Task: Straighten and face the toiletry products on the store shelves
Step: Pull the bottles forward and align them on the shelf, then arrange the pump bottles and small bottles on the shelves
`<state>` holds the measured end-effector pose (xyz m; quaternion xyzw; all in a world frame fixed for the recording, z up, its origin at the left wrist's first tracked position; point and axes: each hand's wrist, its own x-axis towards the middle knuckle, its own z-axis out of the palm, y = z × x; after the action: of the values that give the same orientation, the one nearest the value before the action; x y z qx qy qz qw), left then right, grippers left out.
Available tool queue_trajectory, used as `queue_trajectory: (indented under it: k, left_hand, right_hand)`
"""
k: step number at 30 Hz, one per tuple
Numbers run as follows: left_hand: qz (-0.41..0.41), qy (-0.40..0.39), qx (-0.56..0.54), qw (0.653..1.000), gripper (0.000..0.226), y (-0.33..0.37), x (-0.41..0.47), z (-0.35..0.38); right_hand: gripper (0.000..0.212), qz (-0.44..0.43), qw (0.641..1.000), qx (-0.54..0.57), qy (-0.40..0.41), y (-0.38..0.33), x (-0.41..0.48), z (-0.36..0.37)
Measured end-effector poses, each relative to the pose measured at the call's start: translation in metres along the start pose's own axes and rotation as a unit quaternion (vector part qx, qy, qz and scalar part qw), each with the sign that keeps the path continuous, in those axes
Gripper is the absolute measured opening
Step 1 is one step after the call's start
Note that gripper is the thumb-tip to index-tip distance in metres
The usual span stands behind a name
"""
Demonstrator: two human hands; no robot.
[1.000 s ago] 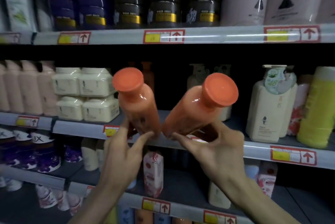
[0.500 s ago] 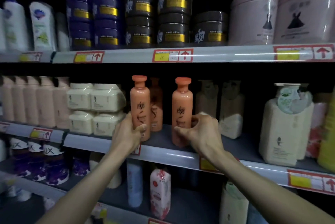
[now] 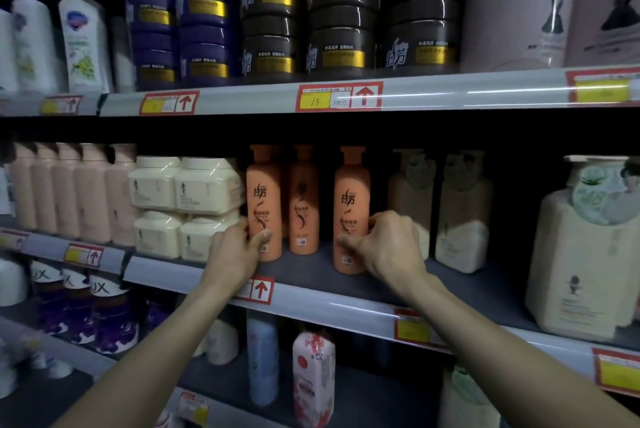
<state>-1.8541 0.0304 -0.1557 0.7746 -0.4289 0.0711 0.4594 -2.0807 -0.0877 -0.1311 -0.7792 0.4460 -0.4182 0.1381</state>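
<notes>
Three orange bottles stand upright on the middle shelf (image 3: 311,303), labels facing out. My left hand (image 3: 239,251) grips the lower part of the left orange bottle (image 3: 264,199). My right hand (image 3: 384,247) holds the lower part of the right orange bottle (image 3: 350,199), fingers wrapped round its side. A third orange bottle (image 3: 303,202) stands between them, set further back and untouched.
Cream tubs (image 3: 187,185) are stacked left of the orange bottles, pale pink bottles (image 3: 69,188) further left. Beige pump bottles (image 3: 464,206) stand to the right, a large cream bottle (image 3: 585,254) beyond. Dark jars (image 3: 339,46) fill the upper shelf, with more products below.
A second ago both orange bottles were tilted in the air before the shelf. They now stand upright on the middle shelf, pushed slightly back, both hands still on them.
</notes>
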Motion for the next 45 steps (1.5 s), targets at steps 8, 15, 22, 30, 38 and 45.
queue_trajectory:
  k: [8,15,22,30,38,45]
  left_hand:
    - [-0.044,-0.051,0.052,0.996,0.027,0.021,0.01,0.009]
    - [-0.054,-0.108,0.044,0.992,0.03,0.023,0.027,0.003]
    - [-0.013,0.018,0.006,1.0,0.026,0.033,0.001,0.007]
    - [-0.005,-0.072,-0.065,0.995,0.051,0.056,-0.005,0.034]
    - [-0.033,-0.095,-0.1,0.99,0.06,0.059,-0.002,0.041]
    - [-0.059,-0.113,-0.106,0.986,0.062,0.062,0.004,0.041]
  right_hand:
    - [0.053,0.017,1.0,0.019,-0.01,-0.009,0.017,0.018]
    - [0.055,0.013,0.999,-0.01,-0.034,-0.017,0.022,0.015]
    - [0.026,-0.057,0.997,-0.003,-0.045,-0.006,0.004,-0.004]
    - [0.073,-0.063,0.96,0.031,-0.27,-0.036,-0.005,0.028]
    - [0.061,-0.048,0.962,0.045,-0.264,-0.04,-0.003,0.04]
    - [0.062,-0.036,0.964,0.045,-0.261,-0.046,-0.002,0.036]
